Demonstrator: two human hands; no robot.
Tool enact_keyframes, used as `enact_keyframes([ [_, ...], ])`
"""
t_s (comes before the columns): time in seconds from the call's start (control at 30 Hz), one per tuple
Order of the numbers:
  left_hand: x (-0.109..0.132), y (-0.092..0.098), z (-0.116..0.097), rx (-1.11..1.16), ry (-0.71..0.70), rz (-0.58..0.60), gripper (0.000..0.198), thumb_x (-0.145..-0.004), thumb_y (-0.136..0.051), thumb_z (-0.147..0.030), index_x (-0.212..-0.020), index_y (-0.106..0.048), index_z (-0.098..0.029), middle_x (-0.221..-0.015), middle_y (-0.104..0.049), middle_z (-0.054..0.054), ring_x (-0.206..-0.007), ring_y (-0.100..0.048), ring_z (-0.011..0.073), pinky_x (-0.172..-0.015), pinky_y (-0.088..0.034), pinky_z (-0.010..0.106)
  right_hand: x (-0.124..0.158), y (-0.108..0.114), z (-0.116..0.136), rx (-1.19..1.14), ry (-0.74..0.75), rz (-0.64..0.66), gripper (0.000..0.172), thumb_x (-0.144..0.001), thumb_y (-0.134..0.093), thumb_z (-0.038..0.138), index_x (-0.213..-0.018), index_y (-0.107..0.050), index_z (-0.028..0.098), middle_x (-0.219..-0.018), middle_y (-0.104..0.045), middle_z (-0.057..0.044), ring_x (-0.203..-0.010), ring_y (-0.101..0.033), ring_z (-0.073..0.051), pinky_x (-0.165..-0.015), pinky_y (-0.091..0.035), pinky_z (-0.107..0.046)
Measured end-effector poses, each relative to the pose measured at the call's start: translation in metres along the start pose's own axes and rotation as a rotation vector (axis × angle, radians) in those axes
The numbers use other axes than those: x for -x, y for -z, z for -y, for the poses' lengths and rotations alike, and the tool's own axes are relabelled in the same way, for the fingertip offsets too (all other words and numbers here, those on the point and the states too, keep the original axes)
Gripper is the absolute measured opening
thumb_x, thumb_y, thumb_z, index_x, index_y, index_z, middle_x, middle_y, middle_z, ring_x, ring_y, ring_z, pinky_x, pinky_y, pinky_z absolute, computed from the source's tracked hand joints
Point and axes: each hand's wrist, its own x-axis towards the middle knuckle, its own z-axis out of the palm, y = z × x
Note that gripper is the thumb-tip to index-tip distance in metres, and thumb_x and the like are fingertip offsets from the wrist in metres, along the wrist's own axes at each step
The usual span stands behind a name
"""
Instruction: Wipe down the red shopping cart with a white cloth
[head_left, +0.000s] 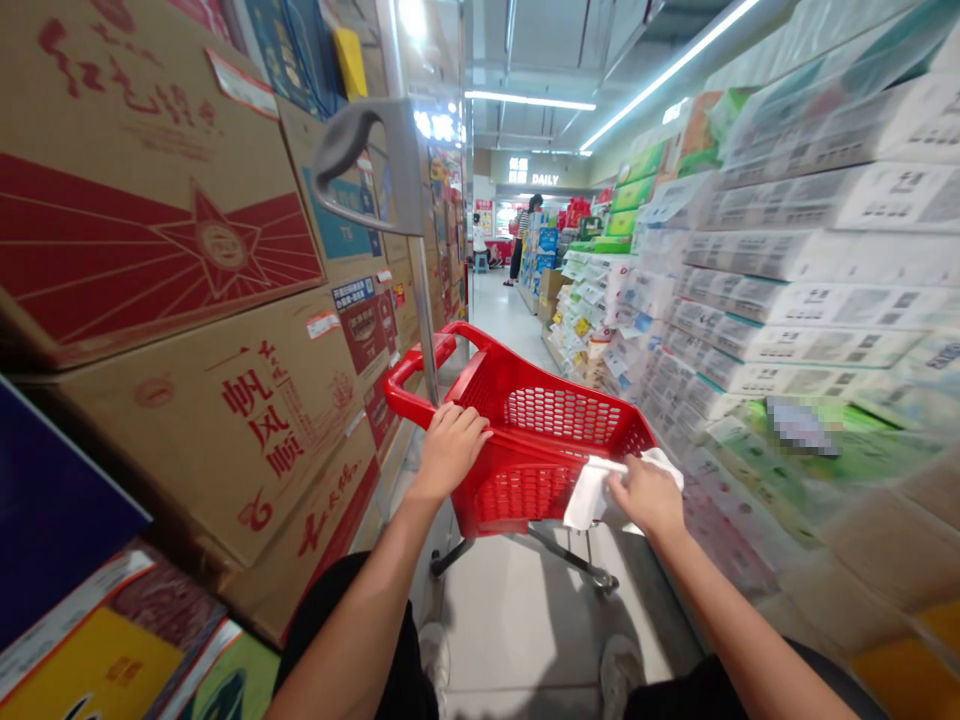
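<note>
A red plastic shopping basket cart point(562, 405) on a grey wheeled frame stands in front of me, its basket walls full of small holes. My left hand point(454, 445) is closed over its near rim, close to the red looped handle point(409, 385). Over at the basket's right end, my right hand point(651, 492) grips a white cloth or tissue point(589, 492), which hangs against the outside of the wall. Part of the cloth sticks out beyond my fingers. The inside of the basket shows nothing I can make out.
Stacked cardboard cartons point(172, 430) line the left side. A grey handle on a metal post point(420, 260) rises before them. Wrapped tissue packs point(840, 300) are piled on the right. Down the tiled aisle point(499, 310), a person in a striped top point(521, 235) stands beside shelves.
</note>
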Motion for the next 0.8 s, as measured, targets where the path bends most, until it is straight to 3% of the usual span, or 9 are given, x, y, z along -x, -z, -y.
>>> enact_keyframes([
  [0.1, -0.002, 0.001, -0.002, 0.004, 0.019, -0.001, 0.021, -0.097, -0.048, -0.033, -0.101, -0.067, -0.024, -0.097, -0.066, 0.006, -0.100, -0.054, 0.0235, -0.107, -0.036, 0.045, -0.004, 0.006, 0.038, -0.038, 0.003, -0.048, 0.015, -0.089, -0.048, 0.029, -0.084, -0.058, 0.019, -0.084, -0.068, -0.010, -0.079, -0.060, -0.024, -0.072, -0.031, -0.034],
  [0.3, -0.004, 0.000, -0.004, 0.004, 0.026, 0.002, 0.020, -0.096, -0.049, -0.031, -0.101, -0.067, -0.024, -0.098, -0.065, 0.007, -0.101, -0.055, 0.0243, -0.106, -0.036, 0.047, -0.022, 0.023, 0.148, -0.225, 0.079, -0.110, 0.012, -0.089, -0.047, 0.024, -0.089, -0.058, 0.018, -0.089, -0.067, -0.010, -0.088, -0.057, -0.025, -0.079, -0.030, -0.035],
  [0.4, -0.003, -0.001, -0.002, 0.003, 0.027, 0.007, 0.020, -0.096, -0.048, -0.031, -0.100, -0.067, -0.025, -0.098, -0.066, 0.007, -0.102, -0.055, 0.0246, -0.107, -0.036, 0.047, -0.027, 0.028, 0.171, -0.269, 0.104, -0.117, 0.018, -0.094, -0.043, 0.029, -0.092, -0.058, 0.019, -0.092, -0.066, -0.011, -0.090, -0.056, -0.026, -0.080, -0.030, -0.035],
  [0.47, -0.002, -0.001, 0.000, 0.007, 0.024, 0.014, 0.021, -0.097, -0.047, -0.032, -0.101, -0.067, -0.024, -0.099, -0.066, 0.006, -0.101, -0.054, 0.0243, -0.107, -0.035, 0.046, -0.026, 0.027, 0.164, -0.265, 0.168, -0.109, 0.024, -0.097, -0.040, 0.034, -0.094, -0.058, 0.018, -0.092, -0.066, -0.011, -0.089, -0.056, -0.025, -0.080, -0.030, -0.035],
  [0.57, 0.000, -0.001, 0.002, 0.026, 0.014, 0.026, 0.022, -0.097, -0.046, -0.033, -0.102, -0.067, -0.025, -0.099, -0.067, 0.006, -0.100, -0.054, 0.0239, -0.108, -0.034, 0.045, -0.021, 0.020, 0.127, -0.226, 0.229, -0.086, 0.034, -0.100, -0.036, 0.042, -0.093, -0.059, 0.018, -0.089, -0.067, -0.010, -0.087, -0.057, -0.024, -0.079, -0.030, -0.033],
  [0.7, 0.000, -0.001, -0.001, 0.052, 0.037, 0.026, 0.022, -0.098, -0.046, -0.033, -0.101, -0.066, -0.025, -0.100, -0.067, 0.005, -0.101, -0.053, 0.0241, -0.109, -0.032, 0.046, -0.011, 0.004, 0.062, -0.144, 0.176, -0.063, 0.040, -0.100, -0.037, 0.048, -0.088, -0.061, 0.017, -0.084, -0.067, -0.010, -0.082, -0.057, -0.023, -0.076, -0.029, -0.033],
  [0.8, -0.001, -0.004, -0.007, 0.062, 0.048, 0.028, 0.023, -0.098, -0.045, -0.034, -0.100, -0.066, -0.025, -0.100, -0.066, 0.005, -0.101, -0.052, 0.0244, -0.110, -0.031, 0.046, -0.008, -0.003, 0.038, -0.118, 0.065, -0.069, 0.044, -0.101, -0.032, 0.044, -0.085, -0.064, 0.017, -0.081, -0.067, -0.011, -0.078, -0.058, -0.023, -0.074, -0.029, -0.033],
])
